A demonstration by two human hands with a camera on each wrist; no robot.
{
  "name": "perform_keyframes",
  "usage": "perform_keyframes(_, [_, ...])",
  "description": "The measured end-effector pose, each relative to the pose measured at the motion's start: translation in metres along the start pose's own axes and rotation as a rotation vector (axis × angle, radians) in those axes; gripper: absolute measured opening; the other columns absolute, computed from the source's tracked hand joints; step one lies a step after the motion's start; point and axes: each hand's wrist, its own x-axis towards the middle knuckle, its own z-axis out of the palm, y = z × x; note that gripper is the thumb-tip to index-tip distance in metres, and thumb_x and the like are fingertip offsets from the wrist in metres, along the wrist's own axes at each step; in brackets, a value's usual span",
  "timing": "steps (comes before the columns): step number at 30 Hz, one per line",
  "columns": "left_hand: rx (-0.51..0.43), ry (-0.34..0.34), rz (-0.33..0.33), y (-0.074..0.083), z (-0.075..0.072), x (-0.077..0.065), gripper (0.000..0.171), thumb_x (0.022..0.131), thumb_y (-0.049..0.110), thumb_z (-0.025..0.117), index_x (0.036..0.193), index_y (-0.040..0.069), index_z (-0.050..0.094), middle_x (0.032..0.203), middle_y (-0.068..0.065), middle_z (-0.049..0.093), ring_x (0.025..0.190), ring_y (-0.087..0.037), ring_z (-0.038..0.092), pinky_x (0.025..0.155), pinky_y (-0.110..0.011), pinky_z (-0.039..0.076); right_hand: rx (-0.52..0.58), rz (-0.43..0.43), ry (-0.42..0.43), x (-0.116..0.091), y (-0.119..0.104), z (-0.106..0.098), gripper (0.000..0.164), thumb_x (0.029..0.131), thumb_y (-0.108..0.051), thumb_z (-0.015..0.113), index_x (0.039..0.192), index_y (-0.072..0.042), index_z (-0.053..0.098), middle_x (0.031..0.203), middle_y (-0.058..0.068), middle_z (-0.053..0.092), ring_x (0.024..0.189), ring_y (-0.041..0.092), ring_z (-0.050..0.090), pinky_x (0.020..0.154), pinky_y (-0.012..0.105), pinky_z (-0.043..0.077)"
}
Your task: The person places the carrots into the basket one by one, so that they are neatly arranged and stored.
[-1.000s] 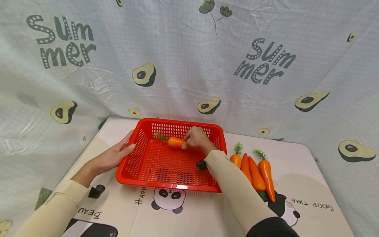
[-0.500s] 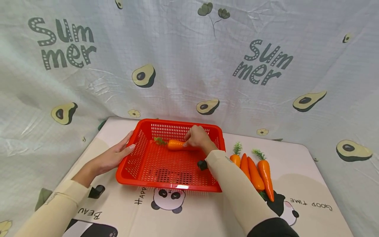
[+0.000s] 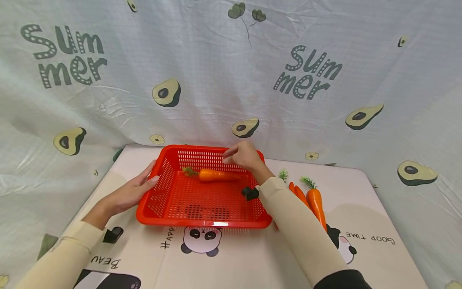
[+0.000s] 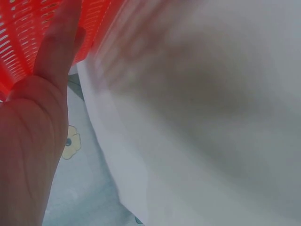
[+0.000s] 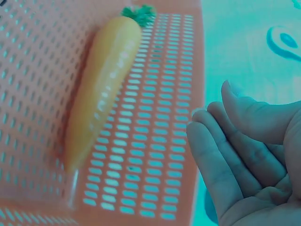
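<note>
An orange carrot (image 3: 215,175) with a green leafy top lies along the far side inside a red slotted basket (image 3: 180,222). My right hand (image 3: 246,155) hovers over the basket's far wall, to the right of the carrot, holding nothing. In the right wrist view its fingers (image 5: 214,160) are loosely bent with the thumb apart from them, and the carrot (image 5: 104,80) rests beside the slotted wall. At the basket's left side, my left hand (image 3: 128,194) touches the rim with fairly straight fingers. The left wrist view shows it against the red wall (image 4: 19,42).
Several more carrots (image 3: 316,202) lie on the table right of the basket, partly hidden by my right sleeve (image 3: 299,228). The table (image 3: 231,265) has printed pandas and words. A white curtain (image 3: 202,52) with avocado prints hangs close behind the basket.
My right hand has let go of the carrot and risen away to the far right of it. The carrot stays in the basket. The left hand keeps its place at the rim.
</note>
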Motion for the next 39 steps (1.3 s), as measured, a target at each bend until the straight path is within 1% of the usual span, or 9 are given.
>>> perform_keyframes(3, [0.003, 0.001, 0.008, 0.000, 0.000, 0.000, 0.080, 0.113, 0.037, 0.041, 0.165, 0.029, -0.019, 0.169, -0.031, 0.019, 0.132, -0.038, 0.054, 0.095, -0.033, 0.060, 0.030, -0.016, 0.011, -0.006, 0.002, -0.012, 0.018, 0.086, -0.015, 0.086, 0.103, -0.010, 0.085, 0.121, 0.011, 0.078, 0.122, 0.030, 0.065, 0.099, 0.045, 0.059])
perform_keyframes(6, [0.019, 0.010, 0.001, -0.001, 0.000, 0.001, 0.080, 0.113, 0.039, 0.041, 0.165, 0.030, -0.019, 0.170, -0.029, 0.017, 0.133, -0.040, 0.052, 0.096, -0.037, 0.061, 0.055, -0.010, 0.009, -0.013, 0.005, -0.023, 0.018, 0.087, -0.015, 0.085, 0.104, -0.011, 0.085, 0.121, 0.011, 0.077, 0.122, 0.031, 0.066, 0.102, 0.048, 0.058])
perform_keyframes(10, [0.038, 0.024, -0.007, -0.001, -0.001, 0.002, 0.080, 0.112, 0.041, 0.042, 0.165, 0.034, -0.018, 0.170, -0.027, 0.020, 0.131, -0.039, 0.054, 0.096, -0.043, 0.062, 0.068, -0.006, 0.023, -0.023, 0.007, -0.037, 0.019, 0.088, -0.016, 0.084, 0.106, -0.011, 0.084, 0.120, 0.010, 0.078, 0.120, 0.031, 0.065, 0.101, 0.048, 0.058])
perform_keyframes(14, [0.046, 0.030, -0.010, 0.000, -0.001, 0.001, 0.079, 0.112, 0.042, 0.041, 0.165, 0.035, -0.018, 0.170, -0.028, 0.021, 0.130, -0.038, 0.054, 0.097, -0.042, 0.062, 0.083, 0.000, 0.040, -0.030, 0.010, -0.049, 0.022, 0.088, -0.017, 0.084, 0.109, -0.009, 0.083, 0.119, 0.011, 0.078, 0.119, 0.031, 0.066, 0.100, 0.048, 0.059])
perform_keyframes(19, [0.027, 0.019, -0.015, 0.000, -0.001, 0.001, 0.079, 0.113, 0.041, 0.041, 0.165, 0.035, -0.019, 0.170, -0.028, 0.019, 0.130, -0.038, 0.054, 0.096, -0.041, 0.062, 0.141, 0.025, 0.042, -0.039, 0.017, -0.064, 0.025, 0.087, -0.015, 0.084, 0.111, -0.006, 0.082, 0.115, 0.014, 0.079, 0.116, 0.032, 0.068, 0.103, 0.048, 0.057])
perform_keyframes(22, [0.026, 0.016, -0.016, 0.000, -0.001, 0.002, 0.080, 0.113, 0.041, 0.041, 0.165, 0.035, -0.018, 0.170, -0.027, 0.019, 0.130, -0.039, 0.053, 0.096, -0.041, 0.062, 0.163, 0.039, 0.042, -0.043, 0.024, -0.072, 0.029, 0.088, -0.015, 0.084, 0.115, -0.005, 0.081, 0.116, 0.016, 0.079, 0.113, 0.032, 0.070, 0.105, 0.050, 0.056])
perform_keyframes(28, [0.025, 0.021, -0.013, 0.000, 0.000, 0.001, 0.080, 0.113, 0.041, 0.041, 0.165, 0.034, -0.019, 0.169, -0.028, 0.020, 0.130, -0.038, 0.053, 0.096, -0.040, 0.062, 0.197, 0.053, 0.048, -0.053, 0.040, -0.088, 0.032, 0.091, -0.015, 0.081, 0.120, -0.004, 0.078, 0.119, 0.018, 0.078, 0.110, 0.032, 0.074, 0.105, 0.050, 0.057])
perform_keyframes(35, [0.042, 0.026, -0.009, -0.001, 0.002, 0.002, 0.080, 0.112, 0.042, 0.042, 0.165, 0.035, -0.018, 0.171, -0.027, 0.018, 0.136, -0.042, 0.050, 0.098, -0.044, 0.061, 0.182, 0.079, 0.086, -0.069, 0.064, -0.107, 0.032, 0.093, -0.016, 0.079, 0.121, -0.002, 0.077, 0.121, 0.019, 0.077, 0.111, 0.032, 0.073, 0.109, 0.052, 0.054])
perform_keyframes(39, [0.047, 0.029, -0.007, 0.000, 0.002, 0.003, 0.080, 0.112, 0.042, 0.041, 0.165, 0.034, -0.018, 0.171, -0.027, 0.018, 0.136, -0.043, 0.050, 0.098, -0.043, 0.062, 0.164, 0.084, 0.101, -0.080, 0.078, -0.118, 0.035, 0.094, -0.018, 0.078, 0.124, -0.001, 0.075, 0.123, 0.019, 0.076, 0.113, 0.033, 0.072, 0.112, 0.055, 0.051])
